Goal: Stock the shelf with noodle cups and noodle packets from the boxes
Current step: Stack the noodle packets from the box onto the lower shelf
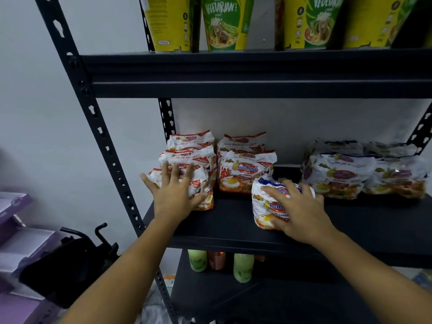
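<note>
Stocking well under way: on the mid-frame shelf [233,228], my left hand [173,197] is pressing flat on a red noodle packet [201,181], my right hand [301,206] is gripping a blue-topped noodle packet [268,202]; noodle cups [224,24] are lining the top of the frame, with shelf space remaining.

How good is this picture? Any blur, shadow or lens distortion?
Head view: the wide lens tilts the shelf upright and stretches the noodle cups above; light is dim, the bottles below lie in deep shadow; the purple packets at right look smeared, while the blue packet under the right hand and the red packet under the left hand are readable.
</note>
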Available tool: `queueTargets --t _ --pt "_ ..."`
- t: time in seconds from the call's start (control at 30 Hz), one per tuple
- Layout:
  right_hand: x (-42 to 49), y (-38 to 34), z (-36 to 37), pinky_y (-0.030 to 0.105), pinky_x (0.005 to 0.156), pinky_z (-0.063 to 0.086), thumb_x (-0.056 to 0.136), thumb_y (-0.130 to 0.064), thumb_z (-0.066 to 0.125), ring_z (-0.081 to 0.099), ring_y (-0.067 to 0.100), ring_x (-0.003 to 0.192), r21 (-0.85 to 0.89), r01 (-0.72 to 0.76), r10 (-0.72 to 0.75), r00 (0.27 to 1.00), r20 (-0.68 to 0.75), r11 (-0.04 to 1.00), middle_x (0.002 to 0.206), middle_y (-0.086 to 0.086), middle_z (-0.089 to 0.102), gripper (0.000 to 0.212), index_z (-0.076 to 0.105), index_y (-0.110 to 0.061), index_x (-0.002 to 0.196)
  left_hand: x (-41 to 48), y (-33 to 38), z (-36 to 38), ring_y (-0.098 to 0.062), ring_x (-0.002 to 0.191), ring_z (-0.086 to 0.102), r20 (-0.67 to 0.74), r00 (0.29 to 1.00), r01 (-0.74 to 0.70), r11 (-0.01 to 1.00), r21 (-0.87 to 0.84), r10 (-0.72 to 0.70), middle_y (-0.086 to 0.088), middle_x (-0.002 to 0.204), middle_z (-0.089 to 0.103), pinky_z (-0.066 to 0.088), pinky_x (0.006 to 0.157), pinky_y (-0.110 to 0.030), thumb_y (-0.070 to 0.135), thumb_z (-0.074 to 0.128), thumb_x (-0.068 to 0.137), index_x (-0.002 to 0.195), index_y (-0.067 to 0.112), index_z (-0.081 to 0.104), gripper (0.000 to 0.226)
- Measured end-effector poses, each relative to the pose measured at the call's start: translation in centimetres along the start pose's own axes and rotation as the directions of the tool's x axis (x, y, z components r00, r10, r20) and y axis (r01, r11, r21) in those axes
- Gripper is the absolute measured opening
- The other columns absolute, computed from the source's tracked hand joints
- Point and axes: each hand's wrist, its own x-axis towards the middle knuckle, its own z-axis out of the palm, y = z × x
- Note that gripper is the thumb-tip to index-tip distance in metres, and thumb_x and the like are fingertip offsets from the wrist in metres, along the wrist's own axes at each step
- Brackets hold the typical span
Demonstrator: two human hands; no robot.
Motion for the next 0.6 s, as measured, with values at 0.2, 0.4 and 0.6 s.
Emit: queueTargets --t 0.2,0.4,0.6 --pt "-0.1 0.2 0.3 0.057 0.103 0.036 0.083 -0.068 0.063 0.024 0.032 0.141 0.009 0.003 -0.003 1.0 -0.009 1.0 0.163 -0.005 0.014 0.089 0.006 -0.057 0.15 -2.3 2.1 0.3 -0.038 0.153 0.028 -0.462 0.83 -0.427 0.889 -0.169 0.311 -0.021 0.154 0.045 0.017 0.122 -0.066 0.052 0.06 0.099 0.148 0.008 0.053 0.066" --pt "-0.2 0.4 0.1 0.058 0.105 0.035 0.085 -0.065 0.063 0.021 0.033 0.143 0.027 0.009 -0.009 1.0 -0.003 1.0 0.163 -0.005 0.012 0.086 0.006 -0.058 0.15 -5.3 7.0 1.5 -0.023 0.14 0.048 -0.28 0.824 -0.567 0.707 -0.423 0.493 -0.008 0.146 0.055 0.048 0.109 -0.043 0.045 0.053 0.104 0.143 0.009 0.059 0.053" --pt "-1.5 2.6 -0.4 0.06 0.105 0.039 0.088 -0.061 0.064 0.02 0.032 0.145 0.052 -0.031 0.031 1.0 -0.001 0.998 0.163 -0.005 0.014 0.082 0.012 -0.055 0.152 -5.2 11.8 2.1 -0.019 0.156 0.016 0.154 0.789 -0.442 0.723 -0.531 0.595 -0.004 0.168 0.026 0.008 0.125 -0.031 0.055 0.041 0.106 0.16 0.014 0.033 0.068"
